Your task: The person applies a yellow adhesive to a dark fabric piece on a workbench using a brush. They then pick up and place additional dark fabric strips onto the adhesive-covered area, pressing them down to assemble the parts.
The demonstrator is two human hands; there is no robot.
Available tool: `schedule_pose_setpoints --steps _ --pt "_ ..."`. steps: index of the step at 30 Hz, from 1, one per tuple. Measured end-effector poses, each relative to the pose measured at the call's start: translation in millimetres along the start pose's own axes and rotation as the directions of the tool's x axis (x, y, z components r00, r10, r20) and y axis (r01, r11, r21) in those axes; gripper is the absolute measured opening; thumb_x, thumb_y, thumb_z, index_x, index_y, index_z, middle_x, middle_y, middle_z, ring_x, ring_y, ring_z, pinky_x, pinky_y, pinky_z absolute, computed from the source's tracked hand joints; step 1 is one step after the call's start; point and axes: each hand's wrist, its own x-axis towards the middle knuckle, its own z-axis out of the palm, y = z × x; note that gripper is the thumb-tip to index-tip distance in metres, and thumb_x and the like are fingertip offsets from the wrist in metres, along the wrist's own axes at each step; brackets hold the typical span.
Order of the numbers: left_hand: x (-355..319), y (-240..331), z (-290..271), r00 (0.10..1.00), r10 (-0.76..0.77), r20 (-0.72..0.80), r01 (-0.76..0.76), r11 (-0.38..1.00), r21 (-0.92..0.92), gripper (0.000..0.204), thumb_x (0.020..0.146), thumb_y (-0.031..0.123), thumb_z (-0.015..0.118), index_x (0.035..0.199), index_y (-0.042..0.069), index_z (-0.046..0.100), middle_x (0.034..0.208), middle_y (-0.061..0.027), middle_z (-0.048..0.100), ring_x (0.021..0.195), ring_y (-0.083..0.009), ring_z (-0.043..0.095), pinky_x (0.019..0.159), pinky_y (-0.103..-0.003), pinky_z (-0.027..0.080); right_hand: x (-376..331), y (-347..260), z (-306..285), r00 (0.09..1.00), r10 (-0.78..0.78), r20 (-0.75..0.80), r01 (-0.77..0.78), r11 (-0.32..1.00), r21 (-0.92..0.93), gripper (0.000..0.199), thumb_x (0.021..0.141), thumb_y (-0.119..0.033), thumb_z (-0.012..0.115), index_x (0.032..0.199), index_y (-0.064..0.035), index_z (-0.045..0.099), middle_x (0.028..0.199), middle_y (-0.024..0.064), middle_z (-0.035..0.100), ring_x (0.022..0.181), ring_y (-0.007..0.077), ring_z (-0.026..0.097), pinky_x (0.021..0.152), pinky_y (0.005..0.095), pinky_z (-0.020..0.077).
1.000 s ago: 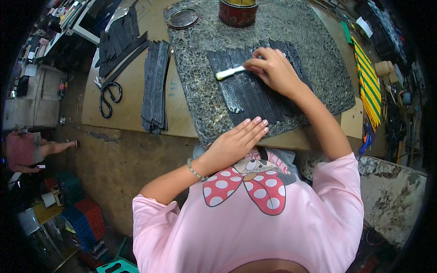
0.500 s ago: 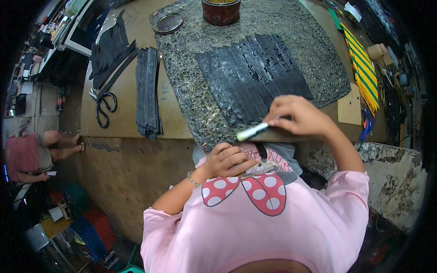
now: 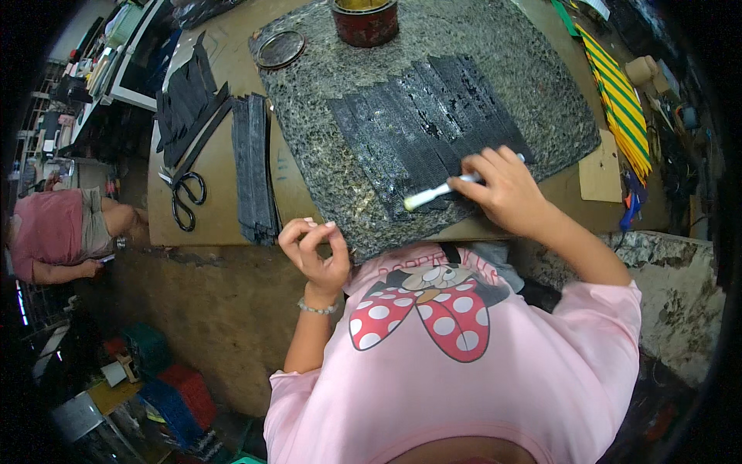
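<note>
Slim brush [image 3: 433,194]: white handle, pale yellowish head, looks rounded or flattened; bristles too small to make out. Location: above the near part of the speckled grey slab [image 3: 533,93], over the lower ends of black strips [image 3: 386,127] laid side by side there. Strips are dark, textured, patchy with wet-looking gloss, ends uneven. Can't tell if the head touches them.

Long axis of the brush is slanted: head aims at the slab's near-left corner, butt end sticks out past the knuckles toward the slab's right side. Strips run lengthwise from the slab's far side to its near edge, leaning a bit.

Right hand [image 3: 501,192]: grip closed around the brush handle, covering its middle and the near-right strip ends. Left hand [image 3: 318,259]: just beside the slab's near-left corner, fingers bent, beaded bracelet [image 3: 318,307] on the wrist; can't tell whether its grip has anything.

Also around: dark red can [image 3: 365,27] on the slab's far edge; round lid [image 3: 280,49] on its far-left corner. Left of the slab, on the brown surface [image 3: 212,223]: bundle of black strips [image 3: 253,170], then black-handled scissors [image 3: 188,203] and a loose dark pile [image 3: 185,97]. Right of the slab: beige card [image 3: 600,172], yellow-and-green striped bundle [image 3: 614,97]. Well left of the slab, another person [image 3: 58,232], pink top.
</note>
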Motion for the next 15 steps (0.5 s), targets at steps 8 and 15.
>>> schedule_pose_setpoints --steps 8,15 --pt "92 -26 -5 0.999 0.003 0.04 0.0 0.998 -0.057 0.023 0.083 0.001 0.062 0.105 0.003 0.058 0.107 -0.0118 0.051 0.101 -0.0242 0.051 0.088 -0.035 0.043 55 25 0 0.993 0.106 0.047 -0.116 0.938 0.326 0.016 0.081 -0.013 0.062 0.094 -0.0143 0.07 0.089 0.0064 0.06 0.088 0.0257 0.058 0.075 0.0379 0.0428" --pt "204 -80 84 0.936 -0.149 0.32 0.25 0.92 -0.302 0.081 0.078 0.038 0.076 0.139 0.002 0.037 0.139 -0.0211 0.043 0.131 -0.0315 0.04 0.106 -0.042 0.035 52 7 30 0.998 0.052 0.018 -0.054 0.993 0.109 0.019 0.078 -0.014 0.058 0.093 -0.0168 0.07 0.086 0.0055 0.055 0.086 0.0233 0.055 0.073 0.0357 0.0397"
